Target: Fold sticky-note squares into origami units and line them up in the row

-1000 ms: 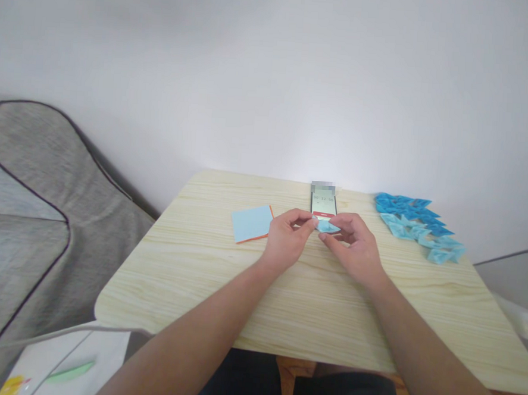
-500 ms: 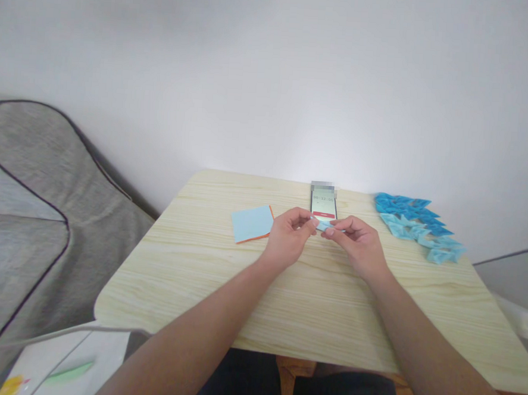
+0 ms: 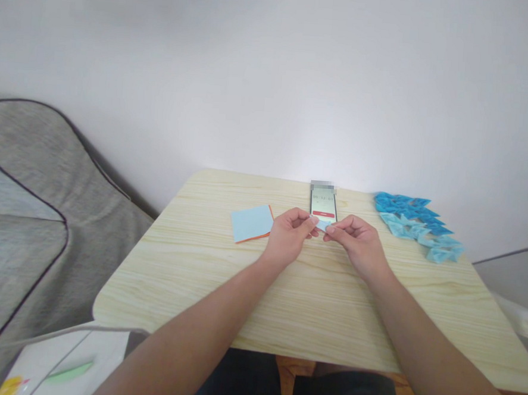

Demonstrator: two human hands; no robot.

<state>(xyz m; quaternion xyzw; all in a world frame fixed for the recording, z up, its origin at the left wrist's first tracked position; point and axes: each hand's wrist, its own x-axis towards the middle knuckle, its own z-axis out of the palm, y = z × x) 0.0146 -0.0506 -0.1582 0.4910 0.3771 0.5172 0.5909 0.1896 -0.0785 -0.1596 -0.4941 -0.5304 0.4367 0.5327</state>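
Observation:
Between my two hands is a small folded piece of light blue paper (image 3: 322,224), held just in front of the phone. My left hand (image 3: 290,235) pinches its left end with thumb and fingers. At the right end, the thumb and fingers of my right hand (image 3: 359,242) close on the paper. Fingers cover part of the folds. Left of my left hand lies a stack of square paper (image 3: 252,223), light blue on top with an orange edge showing beneath.
A phone (image 3: 323,202) showing a running timer lies at the table's back edge. Several folded paper pieces, dark blue (image 3: 400,204) and light blue (image 3: 403,226), lie at the right of the wooden table (image 3: 187,276). A grey fabric seat (image 3: 96,229) stands at left.
The light blue paper has turned slightly in my fingers, and more of its face shows. My right fingertips have shifted a little along its right end.

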